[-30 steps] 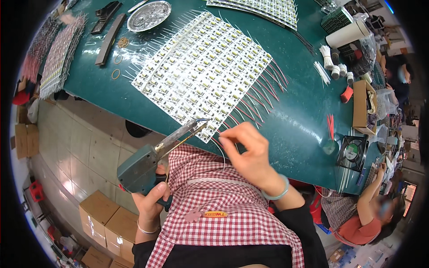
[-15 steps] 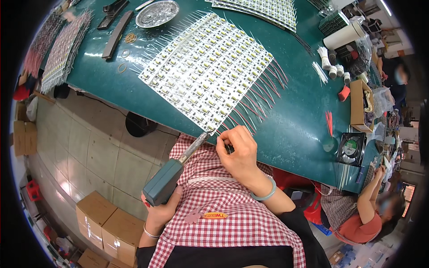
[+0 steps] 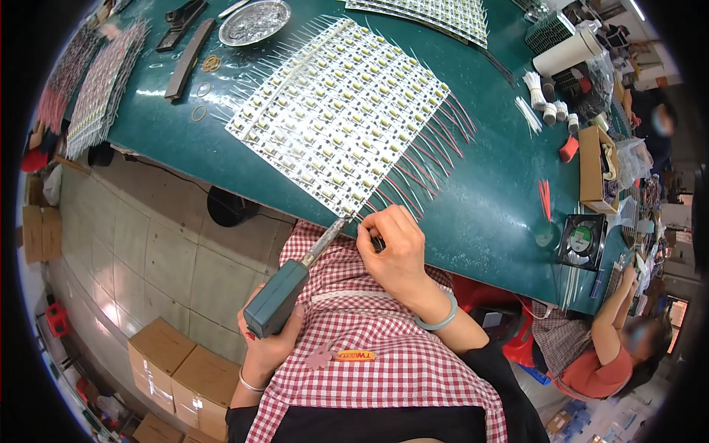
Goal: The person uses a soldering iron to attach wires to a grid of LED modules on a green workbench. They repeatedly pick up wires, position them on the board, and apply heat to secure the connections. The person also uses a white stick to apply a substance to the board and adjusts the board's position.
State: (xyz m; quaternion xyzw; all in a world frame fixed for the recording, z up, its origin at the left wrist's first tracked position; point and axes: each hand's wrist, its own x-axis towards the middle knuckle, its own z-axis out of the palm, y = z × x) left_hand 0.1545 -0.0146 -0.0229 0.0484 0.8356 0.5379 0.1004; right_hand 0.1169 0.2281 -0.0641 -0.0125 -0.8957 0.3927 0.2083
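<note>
My left hand (image 3: 275,336) is wrapped round the dark green handle of a soldering iron (image 3: 279,297). The iron's metal barrel slants up to the right, and its tip meets the near corner of a white circuit board panel (image 3: 325,125). Rows of small yellow-green parts cover the panel, and red and white wires (image 3: 432,151) stick out along its right side. Beside the iron's tip, my right hand (image 3: 395,247) is closed with thumb and forefinger pinched on a thin wire at that same corner. Its other fingers curl inward, and what lies inside them is mostly hidden.
On the green table (image 3: 487,199) are a metal dish (image 3: 255,22), rubber bands (image 3: 211,63), a dark bar (image 3: 190,59), more panels (image 3: 428,18) and a small fan (image 3: 581,241). Cardboard boxes (image 3: 199,399) stand on the floor at left. A co-worker (image 3: 598,362) sits at right.
The soldering iron's handle and my left hand have shifted slightly up and right, while the tip stays at the panel's corner. My right hand holds nearly the same pose.
</note>
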